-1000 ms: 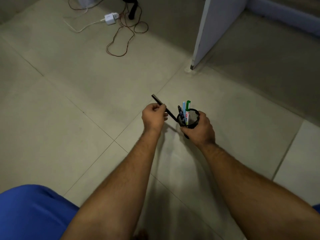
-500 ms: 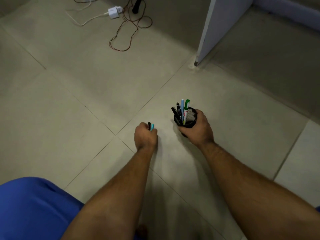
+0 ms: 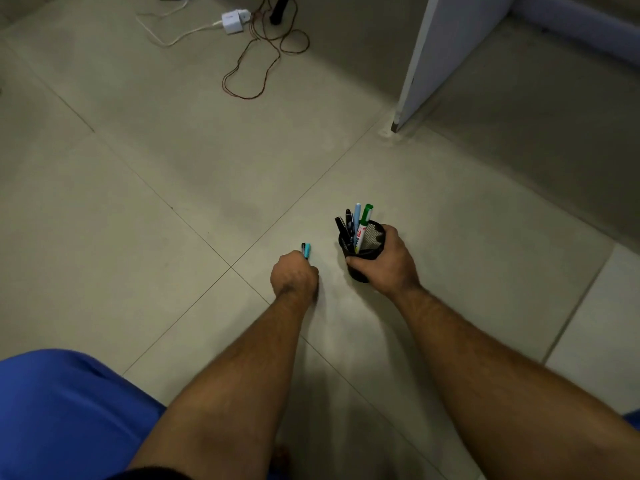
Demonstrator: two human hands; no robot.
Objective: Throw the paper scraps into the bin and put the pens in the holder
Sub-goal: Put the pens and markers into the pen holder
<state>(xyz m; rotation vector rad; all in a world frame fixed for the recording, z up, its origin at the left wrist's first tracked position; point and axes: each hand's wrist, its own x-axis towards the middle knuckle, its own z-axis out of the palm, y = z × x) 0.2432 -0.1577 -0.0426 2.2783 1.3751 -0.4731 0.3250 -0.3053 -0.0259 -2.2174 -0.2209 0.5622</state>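
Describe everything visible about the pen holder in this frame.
The pen holder is a small round black cup, apparently wire mesh, open at the top. The right hand grips its side and lower part, holding it roughly upright by the tiled floor; whether its base touches cannot be told. Several pens stand inside: a green-capped marker, a light blue pen and dark ones.
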